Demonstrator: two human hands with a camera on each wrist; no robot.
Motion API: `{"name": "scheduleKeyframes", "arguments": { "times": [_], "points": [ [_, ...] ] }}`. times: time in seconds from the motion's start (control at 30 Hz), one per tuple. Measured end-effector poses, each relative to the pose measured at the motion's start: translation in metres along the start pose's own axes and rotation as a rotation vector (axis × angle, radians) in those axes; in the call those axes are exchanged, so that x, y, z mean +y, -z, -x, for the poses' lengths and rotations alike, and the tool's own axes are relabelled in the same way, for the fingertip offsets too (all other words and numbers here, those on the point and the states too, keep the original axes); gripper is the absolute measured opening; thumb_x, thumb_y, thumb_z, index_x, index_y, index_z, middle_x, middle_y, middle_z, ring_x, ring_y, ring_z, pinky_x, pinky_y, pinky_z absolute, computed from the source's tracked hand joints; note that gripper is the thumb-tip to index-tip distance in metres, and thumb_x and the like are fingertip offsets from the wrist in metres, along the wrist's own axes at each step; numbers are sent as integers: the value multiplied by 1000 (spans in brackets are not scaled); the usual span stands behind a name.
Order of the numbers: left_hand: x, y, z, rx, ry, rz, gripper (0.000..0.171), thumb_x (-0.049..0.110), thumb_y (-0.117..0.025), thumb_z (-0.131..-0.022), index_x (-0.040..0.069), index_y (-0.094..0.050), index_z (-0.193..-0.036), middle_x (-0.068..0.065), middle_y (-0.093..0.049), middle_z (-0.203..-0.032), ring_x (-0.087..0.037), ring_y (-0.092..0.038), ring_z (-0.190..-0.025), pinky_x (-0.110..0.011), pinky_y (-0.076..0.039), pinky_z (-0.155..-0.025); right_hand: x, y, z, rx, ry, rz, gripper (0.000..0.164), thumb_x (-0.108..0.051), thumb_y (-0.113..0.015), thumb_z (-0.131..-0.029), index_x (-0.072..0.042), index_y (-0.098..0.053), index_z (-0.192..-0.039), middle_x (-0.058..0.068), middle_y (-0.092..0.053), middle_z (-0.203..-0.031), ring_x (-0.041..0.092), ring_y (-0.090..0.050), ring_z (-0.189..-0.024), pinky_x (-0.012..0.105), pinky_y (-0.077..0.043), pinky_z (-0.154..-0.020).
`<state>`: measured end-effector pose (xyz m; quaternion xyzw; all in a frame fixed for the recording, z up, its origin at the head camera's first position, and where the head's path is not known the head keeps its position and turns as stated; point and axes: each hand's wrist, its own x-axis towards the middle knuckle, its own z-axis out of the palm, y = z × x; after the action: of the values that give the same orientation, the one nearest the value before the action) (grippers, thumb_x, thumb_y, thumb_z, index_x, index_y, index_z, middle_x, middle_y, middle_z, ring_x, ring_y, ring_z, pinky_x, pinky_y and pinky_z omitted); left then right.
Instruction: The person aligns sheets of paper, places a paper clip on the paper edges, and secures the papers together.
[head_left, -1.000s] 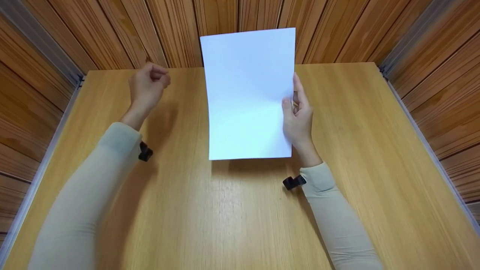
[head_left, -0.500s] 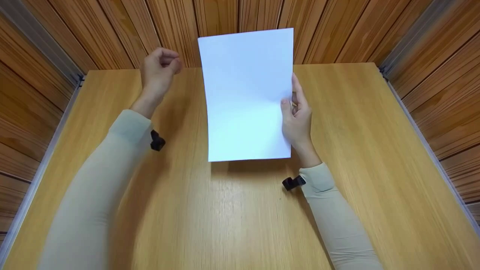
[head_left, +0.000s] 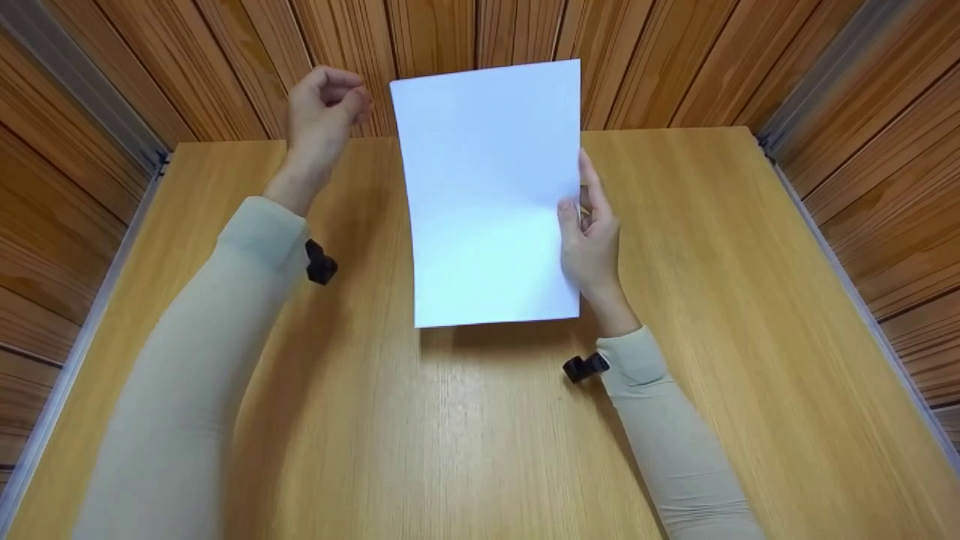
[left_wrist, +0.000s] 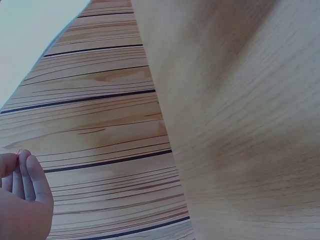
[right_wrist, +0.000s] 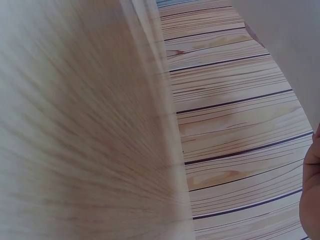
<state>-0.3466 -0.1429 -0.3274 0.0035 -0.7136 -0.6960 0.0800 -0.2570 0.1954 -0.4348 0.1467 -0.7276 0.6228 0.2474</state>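
Note:
White paper point(head_left: 487, 202) is held up above the table in the head view, its top edge overlapping the back wall. My right hand point(head_left: 592, 247) grips its right edge, thumb on the front and fingers behind. Left of the paper's top corner is my left hand point(head_left: 319, 124), raised, with thumb and fingertips pinched together. In the left wrist view a tiny, thin reddish thing point(left_wrist: 19, 151) shows at those fingertips; I cannot tell its kind. The paper point(left_wrist: 35, 40) also fills that view's upper left corner. Only part of my right hand point(right_wrist: 311, 190) shows in the right wrist view.
A light wooden table point(head_left: 465, 427) lies below both hands. Wood-plank walls point(head_left: 660, 60) stand behind it and at both sides, with metal strips point(head_left: 862, 285) along the side edges. Each wrist carries a small black camera point(head_left: 321, 262).
My left hand has moved up and to the right, closer to the paper's top left corner. The paper and my right hand have shifted slightly left and down.

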Motion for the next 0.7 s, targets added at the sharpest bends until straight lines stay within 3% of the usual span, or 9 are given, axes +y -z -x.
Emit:
{"name": "scheduleKeyframes", "arguments": {
  "times": [0.2, 0.43, 0.6, 0.7],
  "points": [
    [4, -2, -4, -32, -47, 42, 16, 7, -64, -105, 5, -67, -121, -6, -68, -111, -19, -67, -105, -35, -53, -103, 1, -1, 1, -4, 15, 7, 60, 3, -53, -107, -6, -38, -164, 4, -45, -166, 15, -43, -69, 22, -34, -54],
    [13, -9, -10, -71, -102, 68, 12, 6, -68, -103, 5, -68, -115, -7, -68, -106, -23, -68, -103, -35, -53, -101, -1, -1, 2, -10, 11, 19, 59, 2, -52, -107, -6, -38, -164, 5, -49, -163, 14, -45, -69, 21, -31, -51],
    [20, -15, -12, -89, -102, 26, 15, 8, -69, -103, 4, -69, -117, -7, -69, -106, -19, -68, -102, -33, -53, -98, -3, 0, 2, -13, -7, 21, 60, 2, -52, -108, -7, -37, -165, 4, -46, -165, 16, -60, -94, 21, -32, -52],
    [22, -18, -12, -94, -107, -27, 16, 9, -69, -103, 4, -69, -118, -4, -69, -104, -18, -67, -101, -33, -53, -98, -4, -1, 2, -10, -12, 19, 60, 2, -52, -108, -7, -37, -165, 4, -44, -167, 16, -61, -104, 22, -33, -55]
  ]
}}
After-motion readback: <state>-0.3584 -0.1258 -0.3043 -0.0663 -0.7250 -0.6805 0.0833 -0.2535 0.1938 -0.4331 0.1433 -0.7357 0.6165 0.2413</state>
